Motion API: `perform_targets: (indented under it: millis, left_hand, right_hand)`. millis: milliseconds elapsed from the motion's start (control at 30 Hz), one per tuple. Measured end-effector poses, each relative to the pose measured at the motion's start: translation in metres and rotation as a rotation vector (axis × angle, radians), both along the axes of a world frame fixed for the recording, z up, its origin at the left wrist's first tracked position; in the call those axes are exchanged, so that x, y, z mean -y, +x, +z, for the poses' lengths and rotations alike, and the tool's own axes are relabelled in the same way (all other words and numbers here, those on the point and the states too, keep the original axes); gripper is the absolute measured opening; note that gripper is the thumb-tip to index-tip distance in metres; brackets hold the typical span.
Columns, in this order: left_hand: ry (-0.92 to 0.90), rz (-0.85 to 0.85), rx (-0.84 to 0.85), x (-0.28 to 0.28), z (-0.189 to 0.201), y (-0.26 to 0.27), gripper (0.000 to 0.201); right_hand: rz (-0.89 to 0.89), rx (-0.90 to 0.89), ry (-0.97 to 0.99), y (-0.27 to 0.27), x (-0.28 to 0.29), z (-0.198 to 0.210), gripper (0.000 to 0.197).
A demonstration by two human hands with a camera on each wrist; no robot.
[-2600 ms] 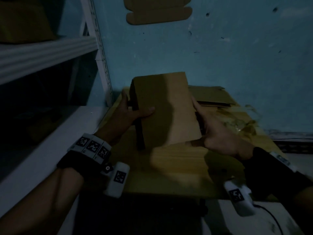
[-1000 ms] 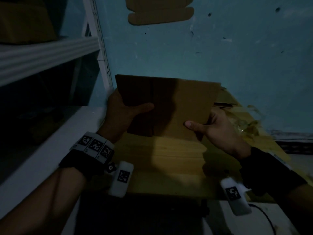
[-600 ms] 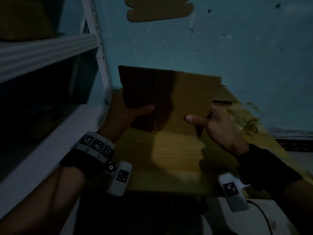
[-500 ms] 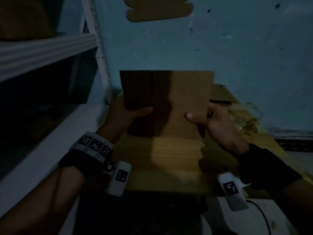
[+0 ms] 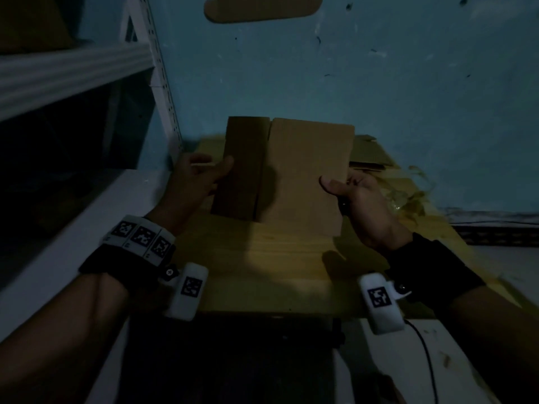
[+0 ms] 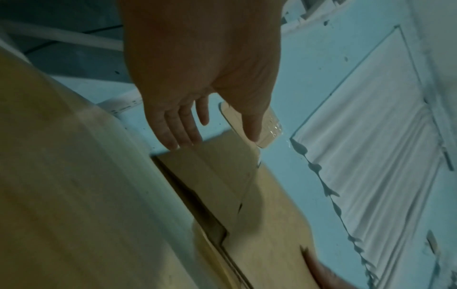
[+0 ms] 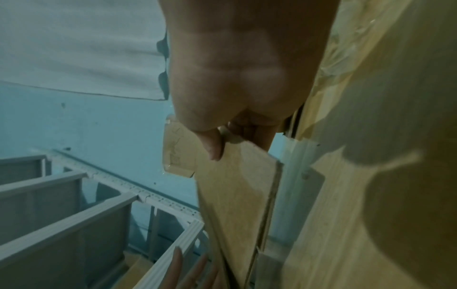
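holding a flat box by one side: it can slip or fold

the right hand pinches the right edge of the flattened cardboard box, with the thumb in front and the fingers behind. the left hand is relaxed at the left edge. only its thumb seems to touch the board, and the wrist view shows its fingers straight, closed on nothing. the box stands almost upright above the wooden table; i cannot tell if its lower edge touches. i judge that one pinch carries most of the weight, so the box can swing or slide out, and the darker left panel can fold at its crease. if it tips backward, it lands on the cardboard pile by the blue wall.
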State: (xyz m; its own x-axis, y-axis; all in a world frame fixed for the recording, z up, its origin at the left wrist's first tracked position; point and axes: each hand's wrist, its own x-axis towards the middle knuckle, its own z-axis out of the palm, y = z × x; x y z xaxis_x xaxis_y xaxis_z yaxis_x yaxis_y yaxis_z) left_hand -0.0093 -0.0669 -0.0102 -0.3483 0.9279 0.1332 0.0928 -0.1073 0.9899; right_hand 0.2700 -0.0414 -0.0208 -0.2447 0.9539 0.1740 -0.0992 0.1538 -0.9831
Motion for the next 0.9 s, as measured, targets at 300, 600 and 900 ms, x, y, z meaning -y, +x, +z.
perform_targets:
  millis: [300,600,900]
  left_hand:
    - [-0.106,0.023,0.232,-0.005,-0.007,-0.001,0.045]
    - [-0.228,0.057,0.584,-0.006,-0.011,0.000,0.019]
    - [-0.306,0.077,0.736,-0.010,-0.018,-0.017,0.024]
  right_hand:
    - [-0.053,-0.063,-0.076,0.007,0.002,-0.001,0.032]
    - [-0.136,0.090,-0.014,0.030,0.004,0.012,0.027]
    - [-0.383,0.433,0.481,0.038,-0.058,0.073,0.025]
